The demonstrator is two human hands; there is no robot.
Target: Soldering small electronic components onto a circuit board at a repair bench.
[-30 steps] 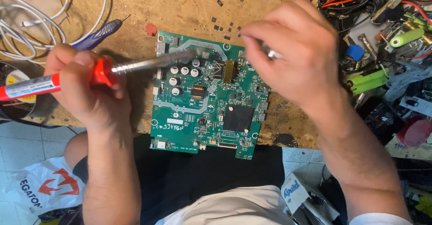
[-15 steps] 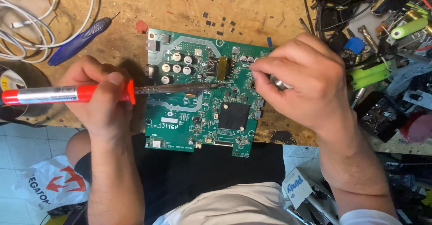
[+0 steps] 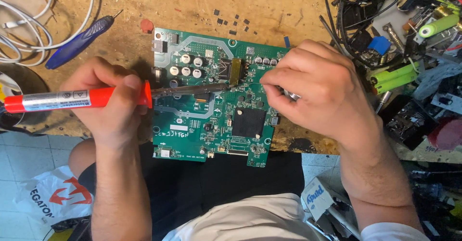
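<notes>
A green circuit board (image 3: pixel 211 125) with silver capacitors and a black square chip lies on the worn wooden bench, its near edge hanging over my lap. My left hand (image 3: pixel 113 104) grips a red-handled soldering iron (image 3: pixel 72 99), whose metal tip reaches right to the middle of the board near a yellow-wound component (image 3: pixel 235 71). My right hand (image 3: pixel 322 89) rests on the board's right side, fingers pinched on a small metal tool, likely tweezers (image 3: pixel 291 95), that is mostly hidden. The fingertips sit close to the iron's tip.
A blue-handled tool (image 3: pixel 79 41) and white cables (image 3: pixel 29 24) lie at the back left. A heap of black wires, green cylindrical cells (image 3: pixel 394 77) and electronic parts fills the right. Small black chips (image 3: pixel 231 19) are scattered behind the board. A white plastic bag (image 3: pixel 48 197) lies on the floor.
The iron's tip has moved from the board's upper left toward its middle. My right hand has come down from above the board to its right side, beside the tip.
</notes>
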